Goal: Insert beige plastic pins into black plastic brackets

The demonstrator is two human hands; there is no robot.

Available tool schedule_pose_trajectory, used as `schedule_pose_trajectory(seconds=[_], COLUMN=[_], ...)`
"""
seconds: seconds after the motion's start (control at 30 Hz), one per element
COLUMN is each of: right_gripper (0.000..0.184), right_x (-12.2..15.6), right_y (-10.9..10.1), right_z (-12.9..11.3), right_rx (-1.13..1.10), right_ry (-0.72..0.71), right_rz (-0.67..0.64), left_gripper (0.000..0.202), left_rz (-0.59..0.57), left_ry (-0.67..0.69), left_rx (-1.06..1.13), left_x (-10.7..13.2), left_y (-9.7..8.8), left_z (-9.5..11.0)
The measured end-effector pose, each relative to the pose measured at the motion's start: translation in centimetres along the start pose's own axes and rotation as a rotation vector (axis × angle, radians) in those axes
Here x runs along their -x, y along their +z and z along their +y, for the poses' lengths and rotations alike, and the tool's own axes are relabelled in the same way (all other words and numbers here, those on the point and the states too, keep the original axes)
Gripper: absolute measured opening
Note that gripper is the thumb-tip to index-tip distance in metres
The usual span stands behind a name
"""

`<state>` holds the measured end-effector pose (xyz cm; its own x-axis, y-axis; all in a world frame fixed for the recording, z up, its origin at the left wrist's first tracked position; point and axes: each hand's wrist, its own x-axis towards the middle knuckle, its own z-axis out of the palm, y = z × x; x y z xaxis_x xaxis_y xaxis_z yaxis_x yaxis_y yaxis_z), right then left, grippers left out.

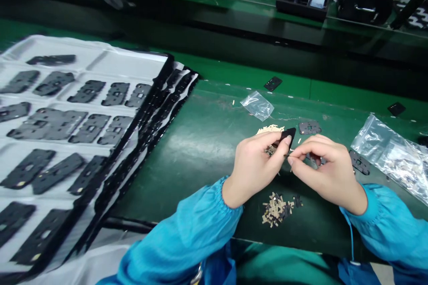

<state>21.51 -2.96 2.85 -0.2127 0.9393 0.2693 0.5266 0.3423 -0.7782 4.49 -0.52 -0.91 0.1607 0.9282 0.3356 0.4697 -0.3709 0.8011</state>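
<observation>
A stack of white vacuum-formed plastic trays (130,64) covers the left of the green table (207,178), holding rows of flat black perforated frames (88,127). Right of the stack's dark, stepped edge, a bare green strip stays open. Further right of the stack lie a large crumpled clear plastic bag (389,153), a smaller clear bag (257,105), and a heap of tan and black strips (276,209). There, the left hand's (252,169) fingers (269,140) pinch a small black piece (288,137), just beside the right hand's (329,173) pressed-together fingers (309,151), which pinch a tiny dark part (286,155).
</observation>
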Motion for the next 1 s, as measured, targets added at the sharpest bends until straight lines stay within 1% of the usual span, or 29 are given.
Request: schedule_pose_trajectory(seconds=[0.2,0.3,0.4,0.47,0.6,0.63,0.7,0.77,0.83,0.93,1.0], right_gripper=[0.008,0.009,0.010,0.008,0.006,0.006,0.006,0.007,0.007,0.008,0.008], right_x=[-0.3,-0.4,-0.4,-0.6,-1.0,-1.0,-1.1,-1.1,-1.1,-1.0,-1.0], right_y=[0.1,0.2,0.1,-0.2,-0.9,-1.1,-1.2,-1.2,-1.2,-1.1,-1.1], right_z=[0.2,0.4,0.4,0.4,0.7,0.8,1.0,1.0,1.0,0.8,0.8], right_rx=[-0.248,-0.313,-0.348,-0.366,-0.345,-0.329,-0.288,-0.237,-0.187,-0.162,-0.174], right_ry=[0.207,0.293,0.340,0.377,0.441,0.453,0.465,0.463,0.460,0.458,0.461], right_rz=[-0.102,-0.120,-0.117,-0.113,-0.064,-0.049,-0.024,-0.004,0.010,0.001,-0.013], left_gripper=[0.020,0.014,0.015,0.017,0.009,0.011,0.018,0.025,0.031,0.030,0.030], left_rz=[-0.028,-0.039,-0.033,-0.017,-0.048,-0.052,-0.048,-0.032,0.005,0.077,0.101], left_ry=[0.000,0.000,0.008,-0.049,-0.286,-0.325,-0.356,-0.339,-0.293,-0.201,-0.147], left_rx=[0.016,0.054,0.119,0.195,0.469,0.513,0.531,0.480,0.389,0.260,0.209], left_x=[0.1,0.1,-0.1,-0.4,-1.1,-1.2,-1.2,-1.1,-0.9,-0.5,-0.3], left_y=[0.0,0.0,0.0,-0.1,-0.7,-0.8,-1.0,-1.1,-1.2,-1.1,-1.0], left_z=[0.4,0.5,0.5,0.5,0.2,0.1,0.0,0.1,0.2,0.4,0.4])
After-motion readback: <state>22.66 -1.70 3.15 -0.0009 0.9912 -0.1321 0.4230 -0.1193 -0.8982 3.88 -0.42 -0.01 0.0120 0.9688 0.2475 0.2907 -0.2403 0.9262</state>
